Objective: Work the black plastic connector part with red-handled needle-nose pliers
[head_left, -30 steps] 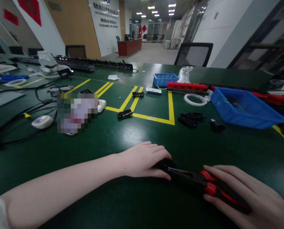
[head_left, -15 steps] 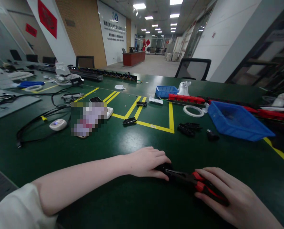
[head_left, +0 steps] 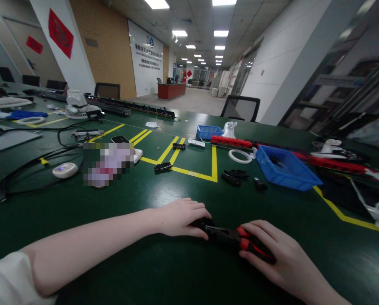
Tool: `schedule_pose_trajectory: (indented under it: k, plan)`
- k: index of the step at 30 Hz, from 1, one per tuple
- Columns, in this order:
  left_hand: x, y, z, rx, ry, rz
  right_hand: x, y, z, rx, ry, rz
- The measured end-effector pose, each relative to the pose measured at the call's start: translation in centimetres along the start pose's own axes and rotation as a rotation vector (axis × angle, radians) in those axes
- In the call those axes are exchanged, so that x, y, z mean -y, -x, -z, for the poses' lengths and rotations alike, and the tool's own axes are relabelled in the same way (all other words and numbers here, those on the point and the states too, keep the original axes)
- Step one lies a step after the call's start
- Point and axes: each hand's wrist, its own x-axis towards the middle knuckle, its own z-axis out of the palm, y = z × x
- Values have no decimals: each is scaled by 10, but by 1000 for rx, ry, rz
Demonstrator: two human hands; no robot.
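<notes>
My left hand [head_left: 186, 218] is closed around a small black part [head_left: 202, 223] just above or on the green table; the palm and fingers cover most of it. In my right hand [head_left: 275, 254] is a pair of long-nose pliers [head_left: 227, 234] with red and black handles. The pliers' dark jaws point left and reach the black part at my left fingertips. Whether the jaws grip it or only touch it I cannot tell.
Beyond my hands, black parts [head_left: 234, 176] and a small black piece [head_left: 259, 184] lie by a blue bin [head_left: 286, 169]. A white ring [head_left: 240, 156] sits behind them. Further left are a black part [head_left: 163, 167], a white oval device [head_left: 65, 170] and black cables [head_left: 27, 192].
The camera view has turned a little to the right and tilted up, so everything sits further left. Both hands keep their hold, with the pliers still at the black part.
</notes>
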Motion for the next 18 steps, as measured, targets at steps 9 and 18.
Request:
schedule_pose_trajectory:
  k: [9,18]
  plan:
    - [-1,3,-5,-51,-19,13,9,-4,4,29,67,-45]
    - [-3,5,-7,-80,-62,-3,11,-6,1,-20,77,-106]
